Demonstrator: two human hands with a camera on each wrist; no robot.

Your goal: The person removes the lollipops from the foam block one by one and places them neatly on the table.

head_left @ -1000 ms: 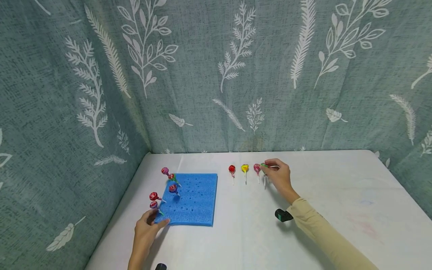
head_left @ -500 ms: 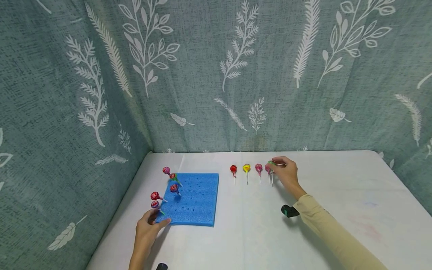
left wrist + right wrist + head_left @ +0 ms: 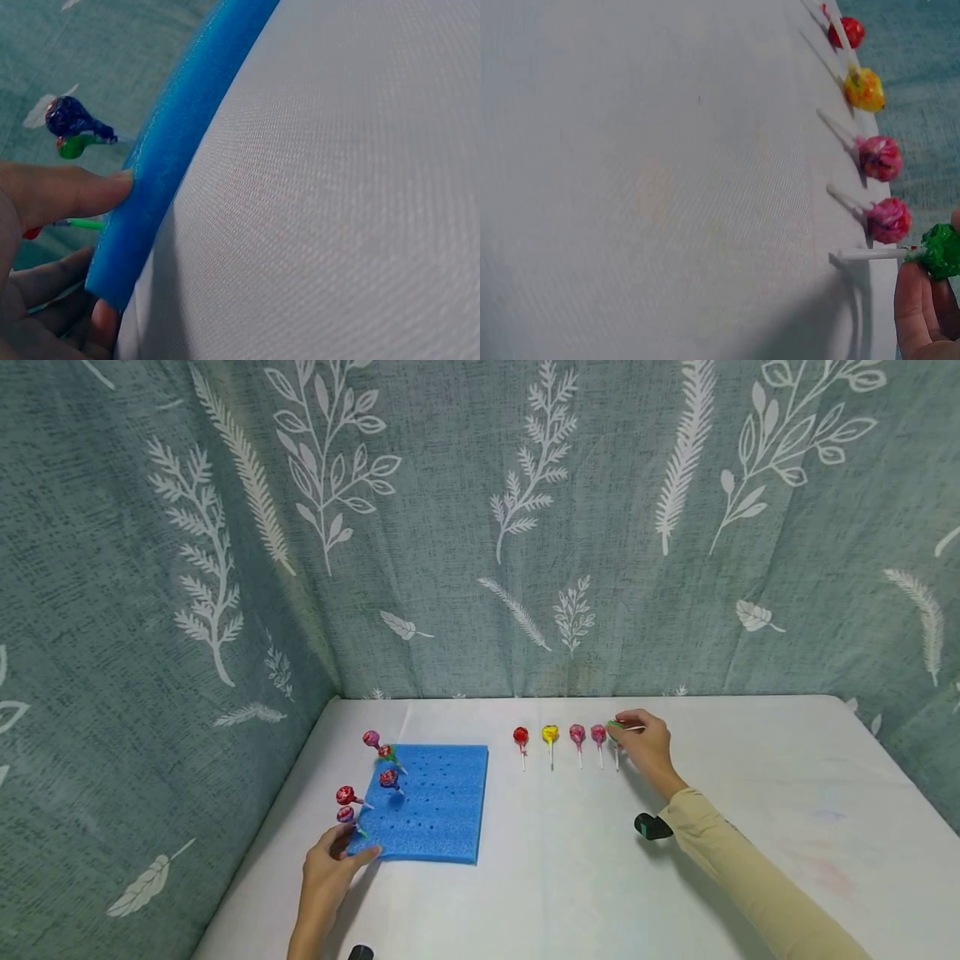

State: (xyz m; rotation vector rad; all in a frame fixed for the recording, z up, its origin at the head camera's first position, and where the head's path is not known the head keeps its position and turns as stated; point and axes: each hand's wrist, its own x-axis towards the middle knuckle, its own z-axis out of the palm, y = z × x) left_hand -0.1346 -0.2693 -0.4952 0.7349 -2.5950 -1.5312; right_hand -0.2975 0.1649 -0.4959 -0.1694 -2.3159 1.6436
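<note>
My right hand (image 3: pixel 645 745) pinches a green-wrapped lollipop (image 3: pixel 941 251) at the right end of a row on the white table. Its white stick points left in the right wrist view, low over the tabletop. Beside it lie two pink lollipops (image 3: pixel 889 220), a yellow one (image 3: pixel 865 90) and a red one (image 3: pixel 847 33). My left hand (image 3: pixel 327 868) grips the near left corner of a blue foam board (image 3: pixel 442 814), thumb (image 3: pixel 90 193) on the edge and other fingers beyond it. Several lollipops (image 3: pixel 388 778) stand tilted along the board's left side.
Small holes dot the foam board. A patterned green curtain (image 3: pixel 450 527) hangs behind and to the left of the table (image 3: pixel 555 877). A black device (image 3: pixel 652 827) is at the right wrist, another (image 3: pixel 361 952) near the left.
The right hand has moved rightward with the green lollipop, away from the pink ones, and the second pink lollipop now shows fully. The left hand keeps its hold on the board.
</note>
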